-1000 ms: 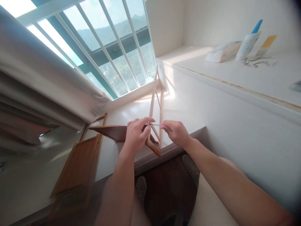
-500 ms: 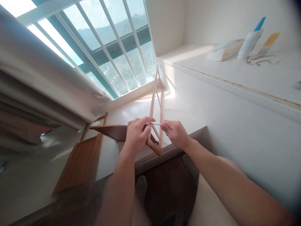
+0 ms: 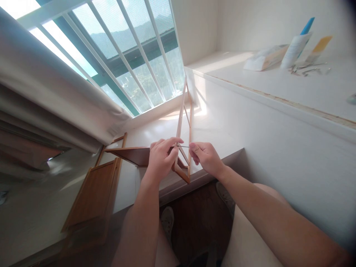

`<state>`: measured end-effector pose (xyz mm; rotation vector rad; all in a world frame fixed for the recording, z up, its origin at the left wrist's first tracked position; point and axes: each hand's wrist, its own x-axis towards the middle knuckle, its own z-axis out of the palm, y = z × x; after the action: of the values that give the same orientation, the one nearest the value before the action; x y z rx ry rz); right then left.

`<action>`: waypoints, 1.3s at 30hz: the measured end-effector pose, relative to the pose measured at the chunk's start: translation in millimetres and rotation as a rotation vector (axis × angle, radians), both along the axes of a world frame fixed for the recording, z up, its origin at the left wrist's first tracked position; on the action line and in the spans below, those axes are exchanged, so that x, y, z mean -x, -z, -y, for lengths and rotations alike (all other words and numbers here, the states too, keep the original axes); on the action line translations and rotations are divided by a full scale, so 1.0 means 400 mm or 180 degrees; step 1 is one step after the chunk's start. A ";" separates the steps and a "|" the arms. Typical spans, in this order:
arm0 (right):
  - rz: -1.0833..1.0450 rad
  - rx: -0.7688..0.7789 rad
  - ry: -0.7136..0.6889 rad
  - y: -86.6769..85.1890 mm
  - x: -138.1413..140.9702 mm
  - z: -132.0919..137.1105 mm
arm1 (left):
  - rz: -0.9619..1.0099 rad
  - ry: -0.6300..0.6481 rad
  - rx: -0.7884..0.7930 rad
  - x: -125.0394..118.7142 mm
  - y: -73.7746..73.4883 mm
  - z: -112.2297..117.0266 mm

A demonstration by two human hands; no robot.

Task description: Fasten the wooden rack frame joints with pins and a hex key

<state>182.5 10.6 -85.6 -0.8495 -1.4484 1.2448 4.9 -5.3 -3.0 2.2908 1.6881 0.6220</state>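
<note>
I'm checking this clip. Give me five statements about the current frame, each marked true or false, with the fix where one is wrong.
1. The right hand pinches a thin rod that spans the gap between the two hands. True.
2. The left hand is apart from the wooden frame. False: the left hand grips the wooden frame.
3. Small metal pieces lie on the white ledge. True.
4. The curtain hangs to the right of the window in the picture. False: the curtain is on the left.
5. A white container with a blue tip stands on the ledge. True.
</note>
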 end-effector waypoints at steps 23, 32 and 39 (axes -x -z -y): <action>0.0019 0.0037 0.0159 -0.013 0.008 0.009 | -0.0010 0.0050 -0.0025 0.001 -0.003 0.001; -0.0214 0.0286 -0.0073 -0.008 0.004 0.003 | -0.0016 0.0038 -0.0031 0.002 -0.001 -0.001; 0.0157 -0.0095 0.0032 -0.017 -0.009 0.004 | -0.0036 0.0050 -0.0038 0.000 -0.004 0.001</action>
<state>186.2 9.1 -78.9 -0.8717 -1.4966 1.1992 4.7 -5.6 -1.4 2.3177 1.6742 0.6188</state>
